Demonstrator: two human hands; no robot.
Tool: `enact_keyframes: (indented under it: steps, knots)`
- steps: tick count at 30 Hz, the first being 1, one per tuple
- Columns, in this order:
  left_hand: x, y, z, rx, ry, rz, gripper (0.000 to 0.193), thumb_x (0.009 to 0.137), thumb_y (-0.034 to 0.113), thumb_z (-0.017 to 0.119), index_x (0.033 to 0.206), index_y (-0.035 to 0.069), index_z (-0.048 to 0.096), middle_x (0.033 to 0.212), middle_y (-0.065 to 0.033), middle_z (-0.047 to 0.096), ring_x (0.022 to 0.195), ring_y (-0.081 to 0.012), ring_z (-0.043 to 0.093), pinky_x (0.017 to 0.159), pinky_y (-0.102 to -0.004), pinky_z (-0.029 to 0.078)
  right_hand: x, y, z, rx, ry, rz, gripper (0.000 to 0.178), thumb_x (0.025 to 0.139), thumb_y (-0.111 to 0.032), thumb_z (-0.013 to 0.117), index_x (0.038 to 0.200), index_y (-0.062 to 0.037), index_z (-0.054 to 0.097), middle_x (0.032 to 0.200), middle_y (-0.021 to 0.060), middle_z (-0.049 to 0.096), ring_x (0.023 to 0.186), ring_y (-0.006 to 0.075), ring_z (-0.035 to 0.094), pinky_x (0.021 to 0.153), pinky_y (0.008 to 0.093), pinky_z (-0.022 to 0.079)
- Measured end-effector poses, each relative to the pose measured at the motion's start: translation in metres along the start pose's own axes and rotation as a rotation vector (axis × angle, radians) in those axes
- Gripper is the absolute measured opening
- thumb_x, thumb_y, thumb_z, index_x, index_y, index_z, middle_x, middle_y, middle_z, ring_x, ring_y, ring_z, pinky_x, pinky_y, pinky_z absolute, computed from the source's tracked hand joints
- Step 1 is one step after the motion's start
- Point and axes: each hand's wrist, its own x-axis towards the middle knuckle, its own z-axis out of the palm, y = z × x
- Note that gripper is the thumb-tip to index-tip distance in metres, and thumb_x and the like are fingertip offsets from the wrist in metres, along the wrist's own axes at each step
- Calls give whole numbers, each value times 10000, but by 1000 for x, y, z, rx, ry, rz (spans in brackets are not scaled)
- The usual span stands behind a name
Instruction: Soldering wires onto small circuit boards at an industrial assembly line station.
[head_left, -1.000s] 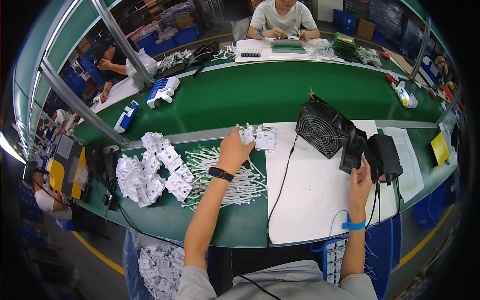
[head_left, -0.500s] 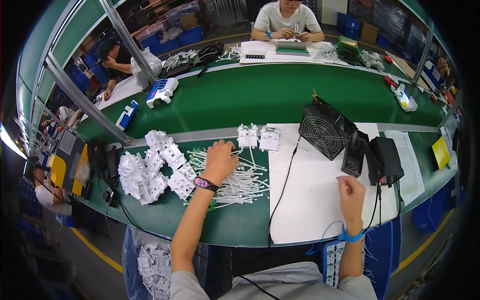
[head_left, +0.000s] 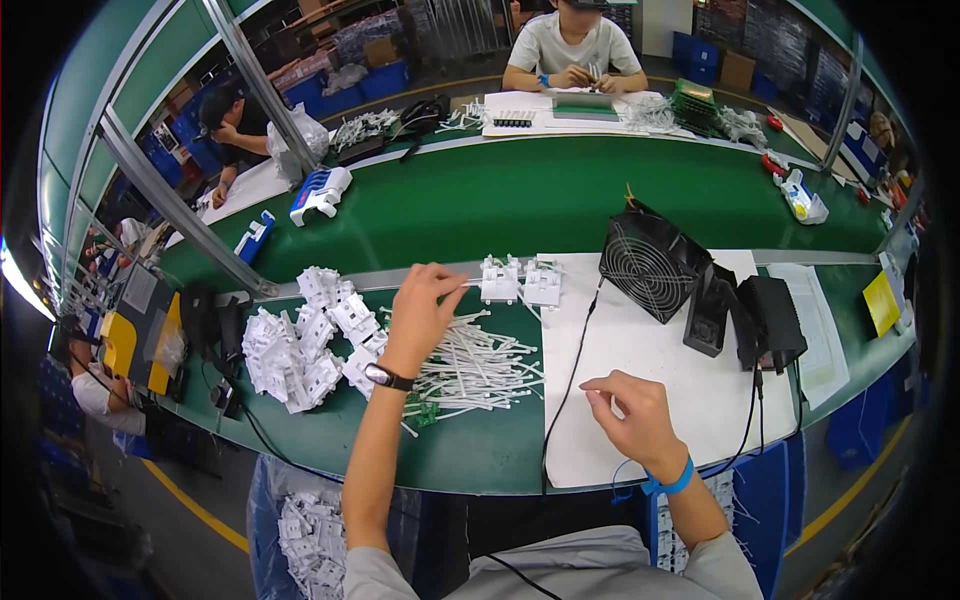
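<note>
My left hand (head_left: 425,308) is raised over the far edge of a pile of thin white wires (head_left: 475,365), its thumb and forefinger pinched. A thin white wire seems to show at the fingertips, pointing toward two white plastic housings (head_left: 500,280) that stand side by side at the bench's far edge. Small green circuit boards (head_left: 425,413) lie among the wires. My right hand (head_left: 635,415) hovers over a white sheet (head_left: 600,455), fingers loosely curled, thumb and forefinger apart, holding nothing. Left of the wires is a heap of white housings (head_left: 290,355).
A black fan (head_left: 650,262) with a grille stands on the sheet's far part, beside a black box (head_left: 772,320). Its cable runs down the sheet. Beyond is a green conveyor belt (head_left: 450,200), with a co-worker (head_left: 575,50) across it. Bins (head_left: 310,535) sit below the bench edge.
My left hand has lifted off the wire pile and moved slightly left and away, now pinched. My right hand has moved left and nearer across the sheet, its thumb and forefinger now apart.
</note>
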Motion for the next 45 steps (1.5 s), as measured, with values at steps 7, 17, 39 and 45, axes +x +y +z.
enact_keyframes:
  steps: [7,17,39,45]
  knots:
    - [-32,96,-19,19,150,590,401,776,95,731,1177,94,744,969,-84,623,916,-253,639,832,-424,548,7,10,16,846,-78,435,401,1109,-312,456,1249,4,659,910,71,677,819,129,653,702,288,511]
    - [-100,115,9,168,115,813,405,933,190,651,1320,76,680,1469,-66,548,1303,-242,526,1158,-434,433,-19,27,42,1424,-472,807,466,1135,-333,374,1299,28,618,1276,119,658,1193,226,621,1068,396,471]
    - [-133,-36,-97,119,-371,-235,735,765,128,735,1473,130,539,1604,-227,372,1471,-453,351,1236,-518,286,-25,43,19,1234,-72,823,253,1097,-227,511,1023,-13,623,685,-46,429,556,40,294,512,225,230]
    - [-139,-58,-97,326,-325,-202,757,745,156,780,1465,159,545,1539,-251,416,1422,-469,407,1203,-506,345,-29,42,19,1265,-65,856,246,1093,-221,508,1024,-13,620,694,-40,439,567,42,305,519,224,242]
